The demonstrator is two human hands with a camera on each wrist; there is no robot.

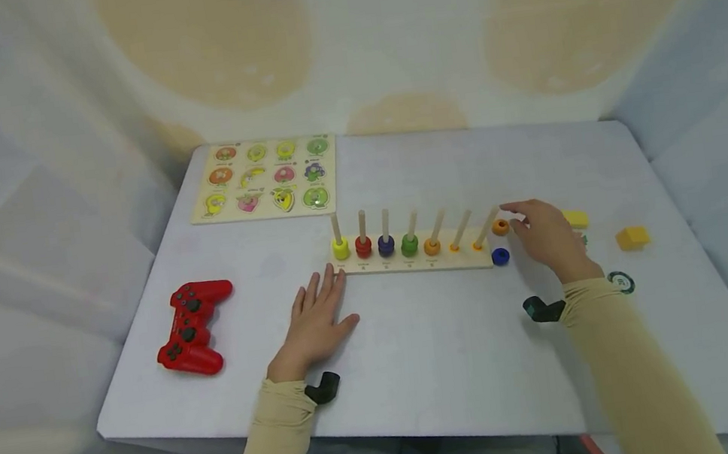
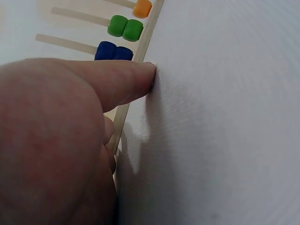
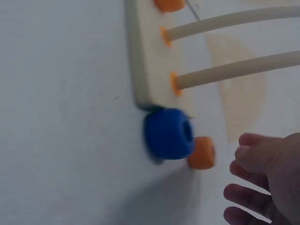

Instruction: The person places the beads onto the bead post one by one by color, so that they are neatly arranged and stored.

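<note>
Table [image 1: 419, 341] covered in a pale cloth carries all items; the fruit peg puzzle [image 1: 265, 179] lies at its far left corner and the red game controller [image 1: 194, 327] near its left edge, both well apart from the work. Peg board [image 1: 412, 257], a long wooden base with seven upright dowels, sits mid-table: five dowels from the left carry beads in yellow, red, dark blue, green and orange, while the two right-hand dowels show only small orange collars at the foot. Left hand [image 1: 313, 322] lies flat on the cloth, fingers straight and spread, fingertips touching the board's near left edge, seemingly steadying it. Right hand [image 1: 545, 233] sits just past the board's right end, fingers loosely extended and holding nothing; the orange bead [image 1: 500, 227] lies just beside its fingertips, though contact cannot be confirmed. Blue bead [image 1: 500, 256] rests on the cloth against the board's right end, touching the orange bead in the right wrist view. Two yellow blocks [image 1: 632, 237] lie further right. Judgement: bead pick-up is in hand; the next move calls for a pinch on the orange bead and alignment of its hole with a free dowel.
</note>
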